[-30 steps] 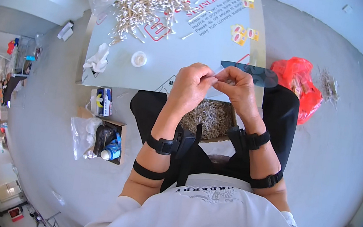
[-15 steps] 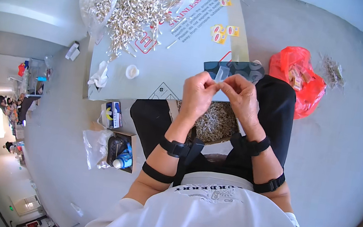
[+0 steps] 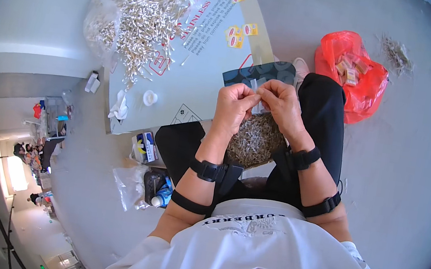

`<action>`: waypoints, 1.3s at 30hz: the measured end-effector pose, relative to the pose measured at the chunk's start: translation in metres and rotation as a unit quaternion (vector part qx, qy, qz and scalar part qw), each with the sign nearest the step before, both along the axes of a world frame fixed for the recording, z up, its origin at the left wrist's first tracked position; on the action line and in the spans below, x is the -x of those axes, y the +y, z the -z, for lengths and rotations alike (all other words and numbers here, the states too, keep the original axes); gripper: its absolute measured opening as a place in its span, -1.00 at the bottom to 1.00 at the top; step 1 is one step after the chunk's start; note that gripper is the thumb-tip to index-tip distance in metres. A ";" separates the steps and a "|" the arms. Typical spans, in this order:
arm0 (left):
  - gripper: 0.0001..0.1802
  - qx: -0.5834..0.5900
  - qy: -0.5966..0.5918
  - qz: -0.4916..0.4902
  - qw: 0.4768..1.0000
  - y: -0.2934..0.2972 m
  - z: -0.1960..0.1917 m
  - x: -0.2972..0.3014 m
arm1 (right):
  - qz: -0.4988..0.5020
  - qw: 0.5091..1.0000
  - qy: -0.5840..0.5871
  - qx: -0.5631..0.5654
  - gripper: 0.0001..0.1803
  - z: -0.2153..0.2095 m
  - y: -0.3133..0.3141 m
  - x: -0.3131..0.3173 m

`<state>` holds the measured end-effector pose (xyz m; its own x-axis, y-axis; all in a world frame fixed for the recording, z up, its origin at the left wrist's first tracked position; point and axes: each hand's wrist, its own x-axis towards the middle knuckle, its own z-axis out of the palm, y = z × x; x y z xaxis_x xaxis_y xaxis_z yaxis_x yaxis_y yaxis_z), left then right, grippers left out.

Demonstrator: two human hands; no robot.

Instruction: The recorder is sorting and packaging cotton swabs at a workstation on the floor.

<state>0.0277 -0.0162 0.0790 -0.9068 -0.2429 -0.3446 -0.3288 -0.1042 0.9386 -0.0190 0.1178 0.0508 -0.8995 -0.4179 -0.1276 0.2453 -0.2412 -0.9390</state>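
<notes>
Both hands sit a little lower and more to the right in the view than half a second ago, and the flat board with its heap has slid leftward and upward with the turn of the head. Nearest the body, a white shirt [image 3: 264,253] fills the lower edge, and black bands wrap both forearms and wrists. Between the black trouser legs, just under the hands, lies a mound of small pale sticks [image 3: 253,140] in the lap. Above it the left hand [image 3: 233,106] and the right hand [image 3: 281,104] meet, fingertips pinched narrow around a small clear packet [image 3: 257,97] that hangs between them; both are closed on it, and what it contains is too small to tell. Just beyond the hands a dark tray [image 3: 255,73] rests on the edge of the board [image 3: 196,76], which is pale and printed in red. Left of the left hand, on the board, sit a small white ring-shaped roll [image 3: 149,97] and a crumpled white scrap [image 3: 118,104]. Below the board to the left, on the floor, stand a small box [image 3: 145,146] and a clear bag with a bottle [image 3: 154,189]. Right of the right hand lies a red plastic bag [image 3: 356,72] holding small yellow packets. Farthest, at the far left of the board, a large heap of white sticks [image 3: 138,17] spills from clear plastic.
</notes>
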 end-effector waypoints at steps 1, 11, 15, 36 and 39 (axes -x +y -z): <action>-0.84 0.000 -0.005 0.003 1.000 0.002 0.000 0.002 | 0.003 1.000 -0.005 0.000 -0.83 0.000 0.002 0.001; -0.81 -0.006 -0.003 -0.002 1.000 0.012 0.006 0.005 | -0.013 0.999 -0.020 0.031 -0.82 0.011 0.014 0.007; -0.80 -0.148 -0.024 -0.048 0.988 0.012 0.010 0.007 | 0.024 0.999 0.030 -0.010 -0.82 0.024 0.008 0.007; -0.88 0.225 0.148 0.055 0.961 0.032 0.033 0.090 | 0.202 0.906 -0.353 0.114 -0.75 0.030 0.039 0.019; -0.86 0.226 0.162 0.099 0.956 0.044 0.044 0.110 | 0.226 0.906 -0.287 0.213 -0.81 0.053 0.034 0.033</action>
